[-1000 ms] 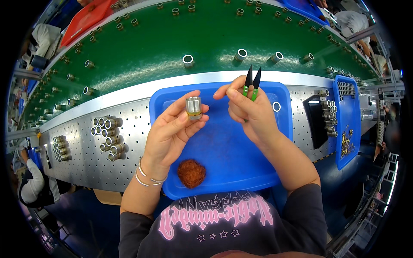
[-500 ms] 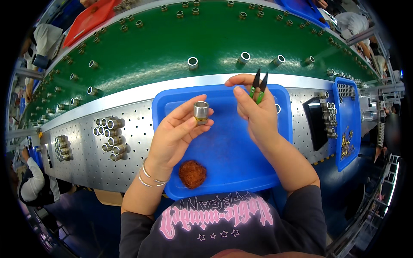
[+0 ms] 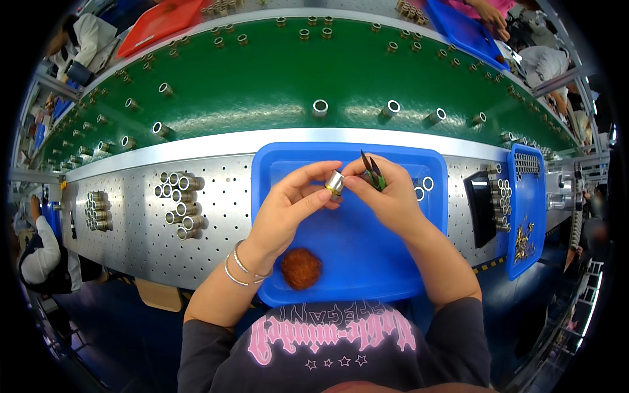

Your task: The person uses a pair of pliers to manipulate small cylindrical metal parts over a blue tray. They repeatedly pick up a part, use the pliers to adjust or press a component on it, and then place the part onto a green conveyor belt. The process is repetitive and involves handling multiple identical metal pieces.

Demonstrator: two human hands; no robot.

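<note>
Our left grip [image 3: 288,204] pinches the metal sleeve [image 3: 336,181], our right grip [image 3: 397,195] holds scissors [image 3: 377,179]; we judge the sleeve stiff, maybe slippery, best held around its sides.

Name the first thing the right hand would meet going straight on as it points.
Probably the silver cylinder in the left hand; the right hand points at it from close by, though depth is unclear.

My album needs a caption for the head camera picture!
Above a blue tray, the left hand holds a metal cylinder while the right hand holds green-handled snips.
</note>
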